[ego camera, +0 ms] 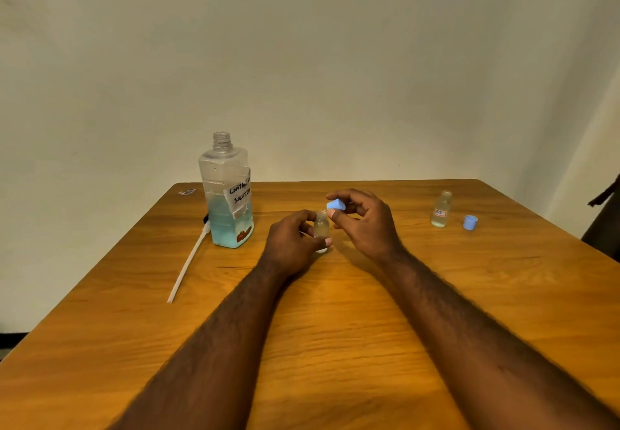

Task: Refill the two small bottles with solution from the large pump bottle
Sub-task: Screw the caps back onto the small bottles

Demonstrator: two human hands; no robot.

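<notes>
I see the small clear uncapped bottle [321,226] upright mid-table, left hand [291,246] gripping its body. Right hand [367,223] pinches a light-blue plastic cap [336,205] just above the bottle's mouth. Large clear pump bottle of blue solution [228,208] stands open to the left, its white pump tube [188,263] lying beside it. Second small clear bottle [441,210] sits far right, uncapped, another blue cap [470,222] beside it on the brown wooden table [335,329]

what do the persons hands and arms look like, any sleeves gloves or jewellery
Both hands are bare: the left hand and the right hand wear no gloves, and no rings show. The left forearm and the right forearm are uncovered and hairy down to the picture's lower edge, with no sleeve, watch or wristband in view.
</notes>
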